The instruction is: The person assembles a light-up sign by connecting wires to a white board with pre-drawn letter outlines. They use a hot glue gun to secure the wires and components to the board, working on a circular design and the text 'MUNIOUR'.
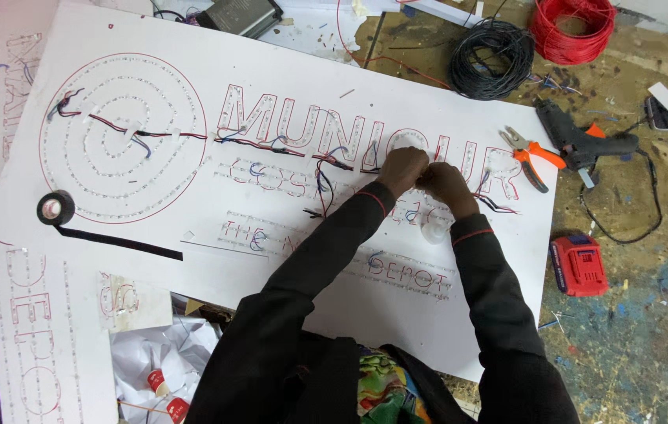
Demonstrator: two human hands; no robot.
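Wiring (428, 166) pinched between left hand (401, 170) and right hand (447, 185), both closed on it, sits right of centre on the white sign board (507, 259). Judged risk: tugging could tear leads off the lettering. Its run lies nine-to-three o'clock. Beyond, at two o'clock, lie orange pliers (529, 152).

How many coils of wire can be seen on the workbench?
2. A black coil lies beyond the top edge of the white board, and a red coil lies just to its right, cut off by the frame. Others may be out of view.
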